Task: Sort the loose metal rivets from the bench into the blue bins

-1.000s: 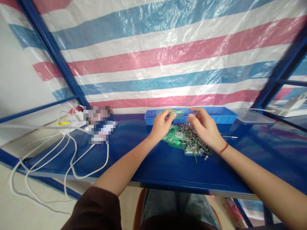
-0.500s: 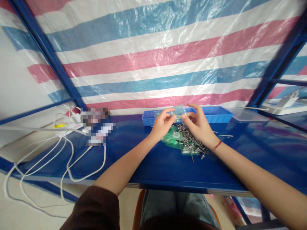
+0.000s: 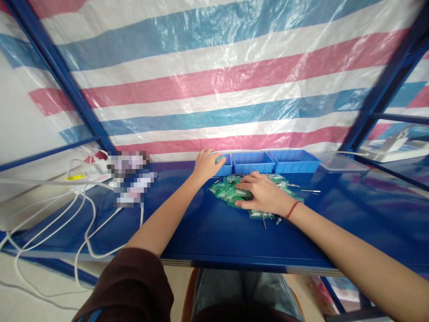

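Observation:
My left hand (image 3: 206, 164) reaches to the left end of the blue compartment tray (image 3: 261, 162) at the back of the bench, fingers curled on a small clear bag that barely shows. My right hand (image 3: 263, 195) lies palm down, fingers stretched, on a heap of small green-printed plastic bags (image 3: 225, 190) and metal pins (image 3: 268, 218) in the middle of the blue bench top (image 3: 217, 232).
White cables (image 3: 90, 223) trail over the bench's left part beside a blurred patch. A clear flat lid (image 3: 342, 163) lies right of the tray. Loose pins (image 3: 310, 191) lie right of the heap. A striped tarp hangs behind; blue frame posts stand at both sides.
Both hands held a small bag above the tray; now the left has carried it to the tray's left end and the right has dropped flat onto the heap.

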The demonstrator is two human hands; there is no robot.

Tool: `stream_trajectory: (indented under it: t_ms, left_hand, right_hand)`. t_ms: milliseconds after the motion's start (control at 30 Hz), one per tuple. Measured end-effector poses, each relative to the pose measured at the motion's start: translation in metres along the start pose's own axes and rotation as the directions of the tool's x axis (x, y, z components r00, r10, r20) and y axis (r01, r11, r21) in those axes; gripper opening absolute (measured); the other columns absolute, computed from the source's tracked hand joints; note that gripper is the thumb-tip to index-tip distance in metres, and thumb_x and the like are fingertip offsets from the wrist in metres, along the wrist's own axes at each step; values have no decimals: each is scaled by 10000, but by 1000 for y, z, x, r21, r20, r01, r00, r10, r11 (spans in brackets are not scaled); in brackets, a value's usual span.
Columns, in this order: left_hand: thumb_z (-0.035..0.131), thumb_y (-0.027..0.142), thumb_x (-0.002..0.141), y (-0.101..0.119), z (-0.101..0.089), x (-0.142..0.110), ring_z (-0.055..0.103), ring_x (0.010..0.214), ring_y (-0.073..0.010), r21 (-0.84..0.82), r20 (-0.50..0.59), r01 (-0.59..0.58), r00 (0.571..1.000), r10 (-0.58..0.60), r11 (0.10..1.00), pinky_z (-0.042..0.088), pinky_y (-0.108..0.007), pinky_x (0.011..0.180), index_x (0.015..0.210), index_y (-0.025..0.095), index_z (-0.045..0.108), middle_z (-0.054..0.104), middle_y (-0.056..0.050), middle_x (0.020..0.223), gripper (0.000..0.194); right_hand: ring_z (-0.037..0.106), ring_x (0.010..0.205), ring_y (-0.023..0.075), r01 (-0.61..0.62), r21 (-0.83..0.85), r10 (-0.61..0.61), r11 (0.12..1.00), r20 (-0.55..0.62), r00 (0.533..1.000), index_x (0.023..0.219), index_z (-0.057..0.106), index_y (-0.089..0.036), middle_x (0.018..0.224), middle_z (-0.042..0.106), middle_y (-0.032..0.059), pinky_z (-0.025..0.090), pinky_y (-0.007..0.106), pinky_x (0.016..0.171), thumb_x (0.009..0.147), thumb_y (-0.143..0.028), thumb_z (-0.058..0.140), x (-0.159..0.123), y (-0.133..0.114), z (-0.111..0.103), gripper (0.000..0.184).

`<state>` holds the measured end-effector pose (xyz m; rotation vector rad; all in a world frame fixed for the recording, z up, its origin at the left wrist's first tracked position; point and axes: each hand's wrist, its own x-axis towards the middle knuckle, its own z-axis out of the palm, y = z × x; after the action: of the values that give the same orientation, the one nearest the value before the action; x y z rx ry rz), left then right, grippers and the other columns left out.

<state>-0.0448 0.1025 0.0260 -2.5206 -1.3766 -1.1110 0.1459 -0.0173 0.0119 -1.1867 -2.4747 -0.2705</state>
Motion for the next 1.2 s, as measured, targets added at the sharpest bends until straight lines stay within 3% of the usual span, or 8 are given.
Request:
stream_trajectory:
  t_ms: [167,267,433,633,767,900,1033,1200]
  left_hand:
    - [494,363,884,38,-5,-21,499,1135,-218,-129,-78,-162,985,153,978,325,-381,1036,985,187,683,614,-101,1128,278]
    - [467,367,903,57,-7,-30,575,1004,-181,-330,27,-193,976,214,924,383,-349,973,928,193,676,675,-59,988,273]
    - [484,408,890,67,4,-38,623,912,-157,-636,184,-19,967,175,772,473,-291,818,1074,197,627,686,-55,1035,315]
    - [593,340,830,63,14,-35,629,846,-146,-767,166,50,979,122,639,490,-296,791,1044,165,614,689,-62,981,277]
    - [601,285,827,66,4,-34,619,883,-155,-718,27,-19,998,56,696,480,-301,789,956,179,622,677,-56,965,169]
    - [575,215,845,69,-6,-36,583,1013,-158,-647,-97,-161,987,130,745,460,-308,863,933,211,633,654,-47,1033,106]
    - [487,185,884,69,-5,-36,548,1077,-161,-658,-71,-149,988,136,738,460,-303,875,948,222,642,612,-47,1123,172]
    - [383,427,929,70,1,-31,567,610,-97,-784,250,312,950,-188,537,439,-225,537,1111,186,553,649,-56,901,347]
  right_hand:
    - [567,835,217,-19,101,26,995,-73,997,851,700,-189,815,685,77,401,343,779,896,-326,485,3,5,-3,260]
    - [592,757,202,-105,249,152,963,-176,973,815,692,-185,800,699,61,417,313,719,888,-379,499,4,9,-5,283]
    - [575,617,177,-268,525,438,808,-231,869,769,673,-161,704,682,34,398,277,573,809,-509,564,5,13,-9,367]
    - [566,537,146,-232,844,574,484,-107,812,844,583,-194,643,625,17,419,260,478,784,-598,555,6,12,-15,409]
    - [565,519,136,-195,960,573,201,46,818,830,599,-207,686,642,46,417,251,431,846,-662,367,7,10,-16,511]
    - [494,457,118,-347,938,456,19,300,838,747,586,-184,628,615,54,376,246,399,843,-656,353,7,10,-18,535]
    - [467,467,117,-293,947,478,132,199,856,742,539,-200,548,529,-9,376,247,443,786,-525,568,6,10,-22,329]
    - [576,602,183,-209,596,490,775,-357,796,757,609,-203,654,629,43,444,315,586,830,-490,542,0,13,-24,304]
